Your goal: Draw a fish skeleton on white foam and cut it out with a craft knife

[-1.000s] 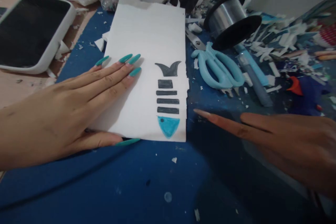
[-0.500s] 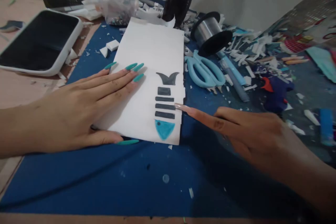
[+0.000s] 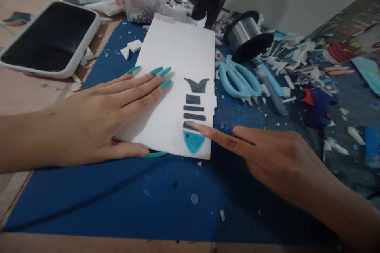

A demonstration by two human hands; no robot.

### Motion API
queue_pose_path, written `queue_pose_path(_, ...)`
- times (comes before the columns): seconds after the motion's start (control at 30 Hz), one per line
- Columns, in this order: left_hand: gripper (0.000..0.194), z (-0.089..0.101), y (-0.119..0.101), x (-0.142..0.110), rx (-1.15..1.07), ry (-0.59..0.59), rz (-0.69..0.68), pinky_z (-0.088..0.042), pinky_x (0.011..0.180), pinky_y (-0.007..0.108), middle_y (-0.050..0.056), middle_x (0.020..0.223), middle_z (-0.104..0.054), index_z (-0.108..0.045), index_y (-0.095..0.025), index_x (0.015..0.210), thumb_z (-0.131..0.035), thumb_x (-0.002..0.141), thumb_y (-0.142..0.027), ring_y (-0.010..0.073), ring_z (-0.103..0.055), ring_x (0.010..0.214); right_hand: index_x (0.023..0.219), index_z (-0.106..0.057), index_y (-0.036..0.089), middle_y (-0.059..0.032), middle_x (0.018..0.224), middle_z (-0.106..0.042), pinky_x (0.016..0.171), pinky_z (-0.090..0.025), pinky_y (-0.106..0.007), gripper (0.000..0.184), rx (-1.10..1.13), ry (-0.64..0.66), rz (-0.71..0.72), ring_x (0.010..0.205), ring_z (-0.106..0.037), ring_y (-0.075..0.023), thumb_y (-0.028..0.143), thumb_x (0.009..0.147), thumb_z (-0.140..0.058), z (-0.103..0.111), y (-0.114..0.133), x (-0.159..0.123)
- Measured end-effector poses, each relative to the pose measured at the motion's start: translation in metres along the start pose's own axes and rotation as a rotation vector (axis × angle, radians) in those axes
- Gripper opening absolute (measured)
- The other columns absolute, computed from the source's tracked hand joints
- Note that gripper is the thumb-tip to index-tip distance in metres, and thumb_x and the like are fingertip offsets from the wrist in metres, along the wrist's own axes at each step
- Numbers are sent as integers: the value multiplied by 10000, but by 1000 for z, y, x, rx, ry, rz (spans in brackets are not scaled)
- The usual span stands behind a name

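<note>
My left hand (image 3: pixel 118 106) lies flat with spread fingers on a white sheet (image 3: pixel 175 51), its thumb at the near edge. On the sheet's right side is a fish-skeleton figure: a dark tail (image 3: pixel 197 86), several dark bars (image 3: pixel 194 117) and a blue head (image 3: pixel 194 142) with a dark eye. My right hand (image 3: pixel 276 154) holds nothing. Its index finger is stretched out, with the long nail over the bar nearest the head and covering part of it. The other right fingers look curled under, partly hidden.
Under the sheet is a blue mat (image 3: pixel 103 201). Light-blue scissors (image 3: pixel 239 77), a spool (image 3: pixel 247 35) and a light-blue pen-like tool (image 3: pixel 271 87) lie to the right, among white scraps. A phone (image 3: pixel 50 35) rests at left. A dark bottle (image 3: pixel 209 2) stands behind.
My right index finger has moved from the right end of a middle bar onto the bar beside the blue head. My left hand stays on the sheet; the view has shifted slightly.
</note>
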State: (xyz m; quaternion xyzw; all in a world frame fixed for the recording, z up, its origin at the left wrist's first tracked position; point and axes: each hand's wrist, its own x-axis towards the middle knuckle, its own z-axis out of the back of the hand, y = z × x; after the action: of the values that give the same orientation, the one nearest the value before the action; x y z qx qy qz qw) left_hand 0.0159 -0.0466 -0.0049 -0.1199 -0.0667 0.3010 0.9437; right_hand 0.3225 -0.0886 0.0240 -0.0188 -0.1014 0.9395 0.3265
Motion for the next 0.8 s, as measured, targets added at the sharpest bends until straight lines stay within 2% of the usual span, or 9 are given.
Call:
queue_pose_path(0.2,664,0,0,0,-32,-1,15,-29,1145,507,-120,1521,76,73,-325,1437,-176,876,-578,388,-8,1360,1407,-295,312,53,577,-386,386,-230,-183,638,-7,14,7,402,-346,-73,13,846,-241,3,1,3)
queue_pose_path(0.37,684,0,0,-1,-4,7,9,-59,1130,543,-85,1525,86,83,-292,1438,-189,874,-565,403,1,1356,1411,-282,314,54,588,-377,397,-247,-180,642,-7,28,15,408,-348,-73,12,846,-243,5,-1,3)
queue_pose_path(0.63,677,-2,2,-1,15,1,11,-40,1145,513,-120,1520,88,95,-302,1438,-196,880,-550,380,36,1363,1407,-296,329,46,585,-415,391,-237,-190,674,-16,13,2,409,-345,-79,-4,823,-248,4,-1,3)
queue_pose_path(0.8,666,-2,1,-1,6,16,14,-30,1141,533,-85,1527,75,83,-267,1444,-121,888,-573,392,58,1354,1403,-306,305,47,582,-413,380,-242,-187,625,-32,10,11,397,-351,-77,20,851,-231,6,1,3)
